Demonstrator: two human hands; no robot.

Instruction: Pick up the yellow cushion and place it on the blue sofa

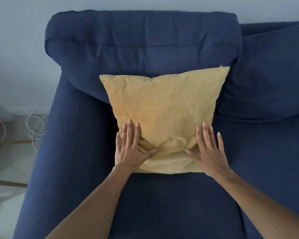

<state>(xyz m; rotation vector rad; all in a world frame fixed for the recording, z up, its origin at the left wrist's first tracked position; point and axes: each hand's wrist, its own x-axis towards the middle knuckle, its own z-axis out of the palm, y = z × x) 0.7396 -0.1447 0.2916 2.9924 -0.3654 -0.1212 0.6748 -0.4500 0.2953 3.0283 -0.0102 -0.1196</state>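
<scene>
The yellow cushion (164, 107) leans against the back cushion of the blue sofa (141, 47), its lower edge resting on the seat. My left hand (130, 147) lies flat on the cushion's lower left corner, fingers spread. My right hand (208, 149) presses flat on the lower right corner, fingers also apart. The fabric between the two thumbs is creased. Neither hand curls around the cushion.
A second blue back cushion (269, 75) sits to the right. The sofa's left armrest (59, 152) runs down the left side. Beyond it on the pale floor lie a coiled white cable (35, 126) and a thin wooden frame (7, 144). A pale wall stands behind.
</scene>
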